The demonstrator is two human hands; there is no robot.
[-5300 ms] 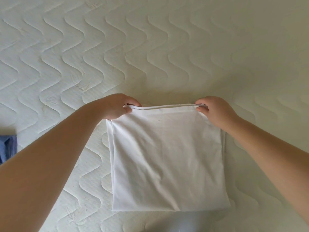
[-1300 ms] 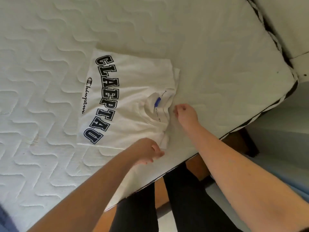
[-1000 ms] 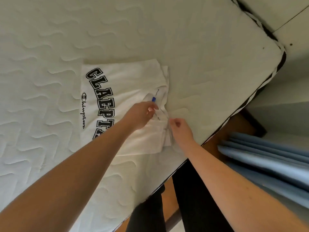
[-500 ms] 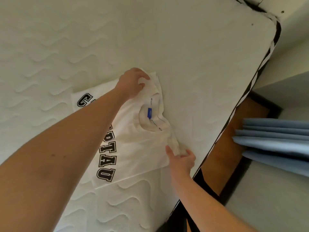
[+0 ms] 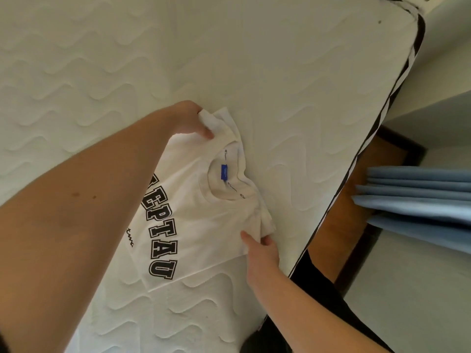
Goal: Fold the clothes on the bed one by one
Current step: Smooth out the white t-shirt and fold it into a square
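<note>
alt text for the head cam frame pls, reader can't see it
Two bare hands pinch the collar-end corners of a folded white T-shirt with black block lettering: left hand at the far corner, right hand at the near one. It lies on a quilted white mattress, near its edge.

Folded white T-shirt (image 5: 204,217), black lettering up, flat on mattress (image 5: 280,72)

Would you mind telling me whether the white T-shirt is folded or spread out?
Folded: the T-shirt lies as a compact rectangle, no sleeves showing, both hands pinching its collar-end corners.
</note>
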